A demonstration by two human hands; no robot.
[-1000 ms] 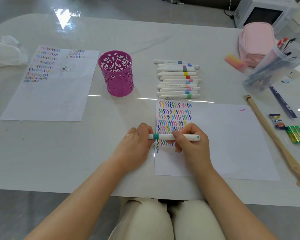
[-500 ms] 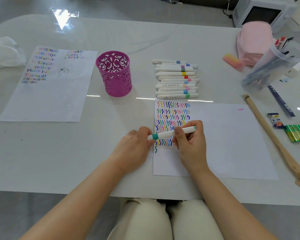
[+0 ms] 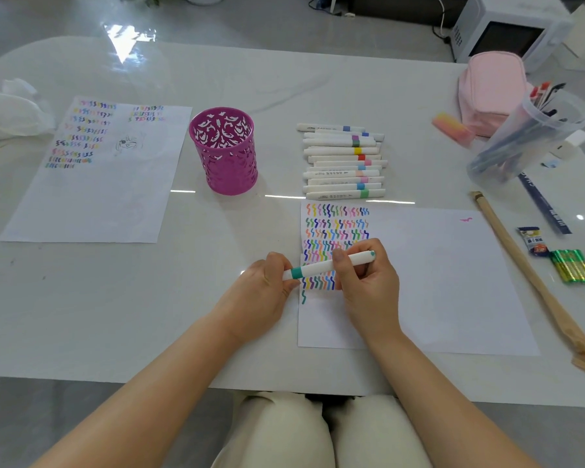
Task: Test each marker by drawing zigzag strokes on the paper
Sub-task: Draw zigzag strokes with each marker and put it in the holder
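Bare forearms (image 3: 169,376) — cream trousers (image 3: 277,434).

Markers (image 3: 343,162) behind paper (image 3: 453,282)

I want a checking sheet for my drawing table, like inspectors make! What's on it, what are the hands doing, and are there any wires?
Surface: glossy white table, with light glare on it.
Job's things: teal-banded marker held over the paper, whose left part bears rows of coloured zigzags; more markers lie stacked beyond it.
Clutter: purple pen cup, second marked sheet, pink pouch, clear tub of pens, green batteries, paper-wrapped stick.
Hands: left hand pinches the marker's banded end; right hand grips its barrel.
Cables: cable beside the microwave.
Surroundings: white microwave, grey floor.
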